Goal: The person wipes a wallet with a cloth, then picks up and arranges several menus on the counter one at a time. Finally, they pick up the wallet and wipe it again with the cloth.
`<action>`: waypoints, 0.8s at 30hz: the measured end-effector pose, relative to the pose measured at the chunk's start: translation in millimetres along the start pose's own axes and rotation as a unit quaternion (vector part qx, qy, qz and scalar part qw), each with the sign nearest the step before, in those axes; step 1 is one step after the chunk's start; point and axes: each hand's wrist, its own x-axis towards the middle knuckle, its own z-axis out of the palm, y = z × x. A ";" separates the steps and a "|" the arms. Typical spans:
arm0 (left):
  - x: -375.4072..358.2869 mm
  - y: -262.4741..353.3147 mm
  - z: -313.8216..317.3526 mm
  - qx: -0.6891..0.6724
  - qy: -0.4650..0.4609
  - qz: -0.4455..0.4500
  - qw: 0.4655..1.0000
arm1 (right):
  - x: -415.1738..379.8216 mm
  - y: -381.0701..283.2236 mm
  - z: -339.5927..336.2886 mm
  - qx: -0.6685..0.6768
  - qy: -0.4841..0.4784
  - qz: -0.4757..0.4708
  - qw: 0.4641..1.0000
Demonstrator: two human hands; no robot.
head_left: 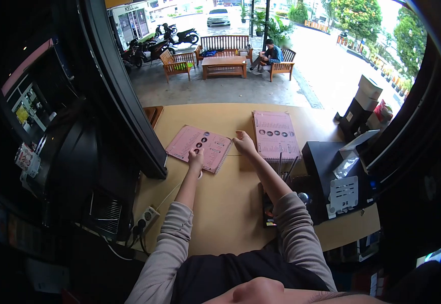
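A pink spiral-bound menu [184,138] with printed text and round pictures lies at an angle on the wooden counter. My left hand [196,158] is on its near edge, thumb on top of the page; the fingers under or behind it are hidden. Beside the menu's right corner is my right hand [246,144], its fingers partly bent and apart. Whether its fingertips touch that corner is hard to tell. Just to the right of this hand rests a stack of matching pink menus [275,124], squared up near the far side of the counter.
The counter [220,213] carries a power strip [148,217] with plugs and a cable at left. At right stand a black box-like unit [318,157], a white perforated stand [343,195] and a dark holder with thin upright items. Outside, a person [272,54] sits on a wooden chair.
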 end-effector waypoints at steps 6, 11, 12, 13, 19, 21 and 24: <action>-23.9 7.3 -15.4 -0.166 0.118 -0.060 0.977 | 21.8 31.6 58.3 0.016 -0.021 0.012 1.000; -44.6 22.7 -16.4 -0.317 0.101 -0.125 0.935 | 29.3 45.7 82.1 -0.057 -0.033 0.041 0.997; -42.1 14.2 -14.2 -0.316 0.103 -0.125 0.935 | 30.5 45.3 82.9 -0.083 -0.053 0.058 0.993; -37.8 1.4 -10.8 -0.324 0.100 -0.142 0.930 | 29.2 43.2 82.4 -0.127 -0.057 0.074 0.987; -39.9 -2.0 -3.2 -0.362 0.094 -0.138 0.917 | 42.5 68.1 107.6 -0.222 0.012 -0.012 0.975; -41.8 12.6 -4.6 -0.377 0.111 -0.157 0.906 | 45.1 69.3 106.7 -0.248 -0.001 -0.020 0.969; -43.3 22.3 -10.9 -0.387 0.081 -0.165 0.904 | 47.5 64.6 99.3 -0.285 -0.036 -0.029 0.958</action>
